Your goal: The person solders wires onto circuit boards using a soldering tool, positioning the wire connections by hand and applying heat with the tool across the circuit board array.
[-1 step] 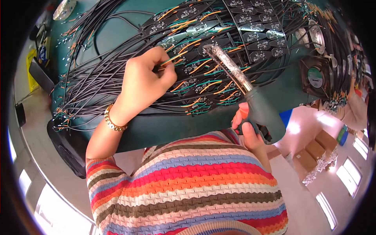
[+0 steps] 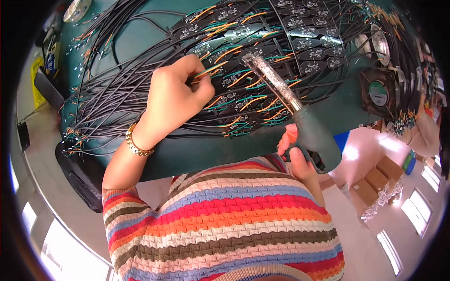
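My left hand (image 2: 176, 96) is closed in a pinch on a black cable; its thin orange and green wire ends (image 2: 212, 70) stick out past the fingertips, over the boards. In my right hand (image 2: 296, 150) is a dark-handled soldering gun (image 2: 316, 138), fingers wrapped round its grip. The gun's metal barrel slants up to the left, its tip (image 2: 247, 58) over the black circuit boards (image 2: 255, 50). Whether the tip touches a board, I cannot tell. Several boards have orange and green wires attached. Bare boards (image 2: 307, 40) stand in rows to the right.
Black cables (image 2: 108, 100) spread across the left of the green mat (image 2: 197, 157). A small fan (image 2: 377, 92) stands at the right, beside a hanging cable bundle (image 2: 410, 79). A round metal dish (image 2: 379, 44) lies behind it. Cardboard boxes (image 2: 377, 180) stand on the floor.
My left hand has shifted slightly to the right with the cable. The soldering gun has barely moved.
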{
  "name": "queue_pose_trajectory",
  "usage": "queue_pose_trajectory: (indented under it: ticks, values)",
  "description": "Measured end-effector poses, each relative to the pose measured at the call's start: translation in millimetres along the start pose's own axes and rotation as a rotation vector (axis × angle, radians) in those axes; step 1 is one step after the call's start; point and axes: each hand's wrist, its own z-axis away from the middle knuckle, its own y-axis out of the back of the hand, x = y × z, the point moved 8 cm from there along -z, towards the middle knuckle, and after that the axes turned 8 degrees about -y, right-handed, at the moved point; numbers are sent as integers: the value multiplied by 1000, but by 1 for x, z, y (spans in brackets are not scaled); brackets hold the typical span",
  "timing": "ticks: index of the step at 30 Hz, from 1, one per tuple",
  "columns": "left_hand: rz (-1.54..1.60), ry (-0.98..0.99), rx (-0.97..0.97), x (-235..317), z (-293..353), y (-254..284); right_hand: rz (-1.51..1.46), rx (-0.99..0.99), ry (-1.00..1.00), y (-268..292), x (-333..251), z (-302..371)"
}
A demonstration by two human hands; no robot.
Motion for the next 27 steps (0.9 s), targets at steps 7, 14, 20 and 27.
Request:
queue_pose_trajectory:
  ticks: [7,14,20,27]
  values:
    - [-83,-36,-8,1,-4,-4,230,-95,12,1,9,7]
    - [-77,-47,12,1,-2,-2,571,-66,5,-3,10,9]
    - [-62,-88,30,1,-2,-2,634,-37,41,-7,-8,1]
    - [-93,-113,22,2,-3,-4,454,-31,16,-6,-3,0]
